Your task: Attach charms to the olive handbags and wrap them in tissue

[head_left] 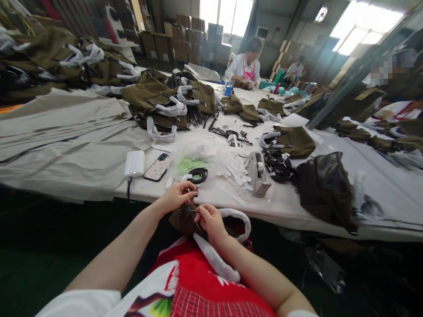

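The left hand [183, 194] has thumb and fingers pressed together on a small piece [197, 192], too small to identify; the right hand [210, 222] pinches a metal fitting [192, 211] between thumb and forefinger. That fitting sits on one olive bag [180, 221], which lies at the person's lap, just below the table edge, with two white-wrapped handles, one curving up beside the right wrist and one lying under the right forearm. Nearest on the table are one coiled black strap [198, 176], one clear plastic bag [211, 152] with something green in it, one phone [157, 167], one white box-shaped device [134, 164] with one cable [128, 187], and one grey dispenser-like tool [257, 171]. One dark-topped bag [325, 187] stands to the right; the olive bags piled behind overlap too much to count. The table [284, 200] is covered in white, with grey-beige sheets [62, 136] spread at left. Beyond, three other people, stacked cartons [190, 39], two bright window areas and one round clock [321, 14] show.
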Action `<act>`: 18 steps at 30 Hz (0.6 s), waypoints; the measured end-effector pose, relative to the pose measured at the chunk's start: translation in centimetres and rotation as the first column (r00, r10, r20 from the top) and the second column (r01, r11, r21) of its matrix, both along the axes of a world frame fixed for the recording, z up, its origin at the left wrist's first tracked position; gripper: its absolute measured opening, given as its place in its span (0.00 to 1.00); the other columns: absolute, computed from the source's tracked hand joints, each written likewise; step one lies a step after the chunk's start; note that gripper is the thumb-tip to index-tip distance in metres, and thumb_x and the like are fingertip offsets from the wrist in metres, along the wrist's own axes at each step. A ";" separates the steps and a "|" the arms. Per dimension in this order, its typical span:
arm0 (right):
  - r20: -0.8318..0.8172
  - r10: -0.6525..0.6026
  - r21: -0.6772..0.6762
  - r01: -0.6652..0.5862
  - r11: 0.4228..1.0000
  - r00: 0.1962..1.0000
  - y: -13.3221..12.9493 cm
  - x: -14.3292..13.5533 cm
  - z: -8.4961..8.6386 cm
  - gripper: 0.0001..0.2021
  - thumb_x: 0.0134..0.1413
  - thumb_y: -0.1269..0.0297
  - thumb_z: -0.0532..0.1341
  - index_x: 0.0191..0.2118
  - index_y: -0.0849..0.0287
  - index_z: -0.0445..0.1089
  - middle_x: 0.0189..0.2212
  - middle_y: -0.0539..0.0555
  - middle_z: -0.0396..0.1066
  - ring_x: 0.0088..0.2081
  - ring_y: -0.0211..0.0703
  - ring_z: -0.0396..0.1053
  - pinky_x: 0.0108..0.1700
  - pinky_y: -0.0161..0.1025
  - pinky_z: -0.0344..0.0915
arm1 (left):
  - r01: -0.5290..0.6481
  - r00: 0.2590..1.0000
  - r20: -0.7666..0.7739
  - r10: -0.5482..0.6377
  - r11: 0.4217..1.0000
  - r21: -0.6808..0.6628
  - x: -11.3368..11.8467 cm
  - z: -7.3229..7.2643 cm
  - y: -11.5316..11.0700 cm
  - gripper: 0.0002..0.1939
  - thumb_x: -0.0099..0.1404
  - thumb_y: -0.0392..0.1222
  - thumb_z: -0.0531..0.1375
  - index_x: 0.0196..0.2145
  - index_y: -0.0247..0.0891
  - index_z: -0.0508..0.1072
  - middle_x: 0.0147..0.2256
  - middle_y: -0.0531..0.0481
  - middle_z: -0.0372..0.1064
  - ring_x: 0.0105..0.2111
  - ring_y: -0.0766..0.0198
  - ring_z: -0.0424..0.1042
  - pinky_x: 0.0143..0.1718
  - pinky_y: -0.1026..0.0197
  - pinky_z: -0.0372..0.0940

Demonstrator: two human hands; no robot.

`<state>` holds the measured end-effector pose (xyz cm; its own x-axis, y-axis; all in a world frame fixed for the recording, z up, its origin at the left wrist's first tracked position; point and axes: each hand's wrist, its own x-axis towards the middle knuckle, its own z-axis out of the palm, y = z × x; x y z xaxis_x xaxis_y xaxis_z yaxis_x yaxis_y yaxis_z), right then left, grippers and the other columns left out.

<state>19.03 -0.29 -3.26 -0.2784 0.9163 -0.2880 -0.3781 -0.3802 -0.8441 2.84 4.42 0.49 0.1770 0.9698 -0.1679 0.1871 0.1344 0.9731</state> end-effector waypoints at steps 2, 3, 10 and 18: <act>0.002 0.008 0.001 -0.008 1.000 1.000 0.1 -0.1 0.0 0.16 0.44 0.50 0.65 0.28 0.59 0.68 0.15 0.47 0.68 0.12 0.28 0.47 0.16 0.31 0.38 | 0.018 0.998 0.054 -0.018 1.000 0.012 -0.1 -0.1 -0.3 0.18 0.53 0.52 0.67 0.34 0.36 0.71 0.37 0.48 0.74 0.30 0.63 0.74 0.30 0.61 0.70; 0.001 0.015 0.003 -0.015 1.000 1.000 0.1 -0.1 0.1 0.16 0.44 0.50 0.65 0.28 0.59 0.68 0.15 0.47 0.67 0.13 0.29 0.48 0.17 0.31 0.38 | 0.028 0.997 0.074 -0.030 0.999 0.019 -0.1 -0.1 -0.4 0.18 0.53 0.51 0.67 0.34 0.36 0.71 0.37 0.48 0.74 0.32 0.62 0.75 0.34 0.60 0.71; 0.039 0.044 0.005 -0.044 0.999 0.998 0.5 -0.4 -0.6 0.16 0.43 0.51 0.65 0.27 0.59 0.68 0.13 0.45 0.64 0.14 0.29 0.47 0.18 0.31 0.38 | 0.015 0.990 0.138 -0.018 1.000 0.018 0.2 -0.5 -1.1 0.22 0.57 0.51 0.64 0.45 0.35 0.73 0.37 0.47 0.73 0.36 0.60 0.74 0.38 0.57 0.71; 0.152 -0.069 0.091 0.055 0.994 0.986 0.8 -0.5 -0.6 0.14 0.42 0.55 0.66 0.31 0.59 0.68 0.20 0.47 0.68 0.18 0.32 0.57 0.21 0.30 0.53 | 0.014 0.986 -0.165 0.010 0.990 0.140 0.1 0.8 -1.5 0.19 0.57 0.57 0.61 0.37 0.38 0.76 0.33 0.46 0.79 0.34 0.56 0.77 0.37 0.58 0.73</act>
<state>18.57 0.48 -3.88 -0.1786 0.9535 -0.2428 -0.2606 -0.2838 -0.9228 2.96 2.93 1.32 0.1603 0.9854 -0.0572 0.3470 -0.0020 0.9379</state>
